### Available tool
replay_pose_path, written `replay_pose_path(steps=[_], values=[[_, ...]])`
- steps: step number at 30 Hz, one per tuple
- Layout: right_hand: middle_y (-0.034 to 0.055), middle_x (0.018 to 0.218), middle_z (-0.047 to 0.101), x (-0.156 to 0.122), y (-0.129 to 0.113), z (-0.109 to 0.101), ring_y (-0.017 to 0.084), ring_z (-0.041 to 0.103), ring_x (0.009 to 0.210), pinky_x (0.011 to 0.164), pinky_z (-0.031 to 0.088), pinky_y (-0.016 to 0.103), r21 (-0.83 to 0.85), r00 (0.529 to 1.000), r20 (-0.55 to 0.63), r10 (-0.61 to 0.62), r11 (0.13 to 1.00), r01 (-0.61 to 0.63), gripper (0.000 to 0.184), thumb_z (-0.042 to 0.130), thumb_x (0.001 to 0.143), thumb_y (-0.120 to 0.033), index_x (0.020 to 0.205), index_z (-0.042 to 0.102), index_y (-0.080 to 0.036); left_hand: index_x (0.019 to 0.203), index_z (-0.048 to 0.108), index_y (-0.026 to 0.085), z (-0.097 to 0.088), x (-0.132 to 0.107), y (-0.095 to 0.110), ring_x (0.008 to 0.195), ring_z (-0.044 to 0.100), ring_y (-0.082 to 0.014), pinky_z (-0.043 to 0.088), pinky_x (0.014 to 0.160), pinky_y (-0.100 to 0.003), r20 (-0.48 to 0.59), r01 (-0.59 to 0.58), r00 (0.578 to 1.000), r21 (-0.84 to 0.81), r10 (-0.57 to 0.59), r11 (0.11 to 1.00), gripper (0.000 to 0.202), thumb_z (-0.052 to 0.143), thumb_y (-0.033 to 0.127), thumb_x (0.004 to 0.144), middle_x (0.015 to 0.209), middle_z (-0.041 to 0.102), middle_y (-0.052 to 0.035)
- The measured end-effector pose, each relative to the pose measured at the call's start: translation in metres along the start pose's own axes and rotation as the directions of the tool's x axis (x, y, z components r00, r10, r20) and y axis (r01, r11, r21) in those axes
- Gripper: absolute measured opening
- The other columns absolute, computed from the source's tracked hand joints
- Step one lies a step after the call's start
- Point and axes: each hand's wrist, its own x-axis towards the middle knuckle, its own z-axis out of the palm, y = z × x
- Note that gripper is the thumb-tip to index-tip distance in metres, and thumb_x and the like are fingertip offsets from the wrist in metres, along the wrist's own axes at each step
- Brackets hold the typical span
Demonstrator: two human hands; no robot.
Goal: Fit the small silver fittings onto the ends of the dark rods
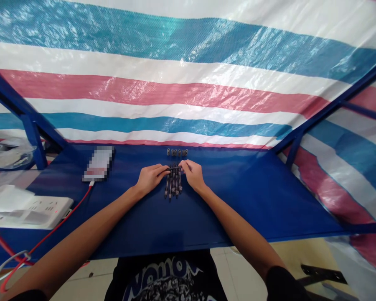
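- Black or near-black, a slim rod (174, 168) spans the gap between two bare hands, and its long axis runs left to right, square across the wearer's line of view.
- Left hand (150, 177): thumb and fingertips pinch the rod's left end, with the wrist coming in from the lower left.
- Right hand (193, 175): thumb and fingers are closed on the other end, and a dark bit shows between them; whether that bit belongs to the same rod, I cannot tell.
- Neither hand is nearer to the rod, since each has an end of it and its middle lies bare between them.
- Directly beneath that middle, as seen from the head, lies a group of dark pen-like pieces (174, 186), side by side, their long axes running roughly from the wearer toward the far edge. So the held rod crosses them almost at a right angle; whether it touches them or is lifted clear cannot be made out.
- Beyond the fingertips, well toward the back of the blue tabletop (188, 225), short grey cylinders (179, 153) stand in a loose left-to-right row, roughly parallel to the rod and nearer the right fingertips than the left.
- Off to the left, well apart from both hands, are a blurred-out phone-like device (98, 163), its red cable (81, 200) and a white power strip (50, 213).
- Striped plastic sheeting (175, 92) rises behind the tabletop.
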Motion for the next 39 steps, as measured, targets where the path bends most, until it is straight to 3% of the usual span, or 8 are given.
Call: replay_pose_path(steps=[4,8,13,18,23,30,34,39], values=[[0.0063,0.087,0.065,0.02,0.019,-0.004,0.018,0.058,0.078,0.078,0.047,0.032,0.044,0.949,-0.292,0.118,0.993,-0.11,0.022,0.048,0.084,-0.027,0.092,0.065,-0.017,0.096,0.07,0.019,0.001,0.001,0.0,0.064,0.06,-0.0105,0.041,0.059,-0.021,-0.002,0.029,1.0,-0.012,-0.029,0.999,0.032,0.049,0.043,0.093,0.074,0.067,-0.001],[0.0091,0.104,0.061,0.046,0.044,-0.003,0.022,0.056,0.092,0.087,0.046,0.038,-0.062,0.972,-0.191,0.14,0.986,-0.155,0.033,0.056,0.072,-0.017,0.104,0.065,-0.018,0.096,0.07,0.019,0.001,0.002,-0.001,0.065,0.061,-0.0108,0.041,0.06,-0.021,0.009,0.043,0.999,-0.02,-0.043,0.999,0.031,0.049,0.043,0.093,0.075,0.068,-0.0011],[0.0096,0.107,0.061,0.059,0.057,0.006,0.025,0.053,0.105,0.098,0.04,0.044,-0.149,0.965,-0.13,0.228,0.958,-0.246,0.026,0.062,0.068,-0.017,0.094,0.068,-0.019,0.097,0.069,0.018,0.0,0.002,0.0,0.066,0.061,-0.0112,0.042,0.061,-0.021,0.016,0.059,0.998,-0.035,-0.059,0.998,0.031,0.05,0.042,0.092,0.075,0.067,-0.0012],[0.0075,0.091,0.066,0.057,0.046,-0.001,0.024,0.059,0.094,0.093,0.042,0.043,-0.086,0.946,-0.153,0.285,0.95,-0.3,0.011,0.059,0.071,-0.022,0.079,0.066,-0.019,0.097,0.069,0.019,0.0,0.001,-0.001,0.065,0.061,-0.0112,0.042,0.061,-0.021,0.022,0.061,0.998,-0.04,-0.061,0.997,0.032,0.049,0.043,0.093,0.074,0.067,-0.0011],[0.0034,0.075,0.064,0.032,0.012,-0.014,0.017,0.061,0.069,0.074,0.048,0.033,0.242,0.942,-0.149,0.301,0.935,-0.26,0.02,0.05,0.079,-0.028,0.091,0.063,-0.017,0.097,0.069,0.02,0.001,0.001,-0.001,0.065,0.061,-0.0111,0.042,0.061,-0.021,0.02,0.067,0.998,-0.037,-0.066,0.997,0.033,0.048,0.044,0.093,0.075,0.067,-0.0015],[-0.0046,0.057,0.049,-0.002,-0.012,-0.014,0.012,0.047,0.051,0.052,0.04,0.024,0.273,0.965,-0.05,0.258,0.933,-0.236,0.024,0.056,0.082,-0.037,0.098,0.06,-0.019,0.098,0.069,0.02,-0.003,0.001,0.0,0.066,0.061,-0.0108,0.042,0.062,-0.021,0.018,0.076,0.997,-0.053,-0.075,0.996,0.032,0.048,0.044,0.093,0.076,0.067,-0.0014],[-0.0029,0.06,0.051,-0.002,-0.011,-0.014,0.011,0.045,0.052,0.052,0.043,0.025,0.28,0.967,-0.093,0.235,0.939,-0.201,0.021,0.06,0.08,-0.041,0.083,0.061,-0.02,0.097,0.07,0.02,-0.002,0.001,0.0,0.066,0.061,-0.011,0.043,0.062,-0.022,0.027,0.071,0.997,-0.056,-0.069,0.996,0.031,0.049,0.042,0.093,0.078,0.069,-0.002],[-0.0006,0.067,0.057,-0.004,-0.012,-0.013,0.011,0.049,0.053,0.052,0.046,0.025,0.322,0.974,-0.077,0.214,0.93,-0.178,0.023,0.06,0.08,-0.041,0.085,0.064,-0.019,0.096,0.07,0.019,-0.001,0.001,0.0,0.068,0.061,-0.0116,0.043,0.063,-0.022,0.031,0.067,0.997,-0.051,-0.066,0.996,0.031,0.05,0.042,0.092,0.08,0.069,-0.0029]])
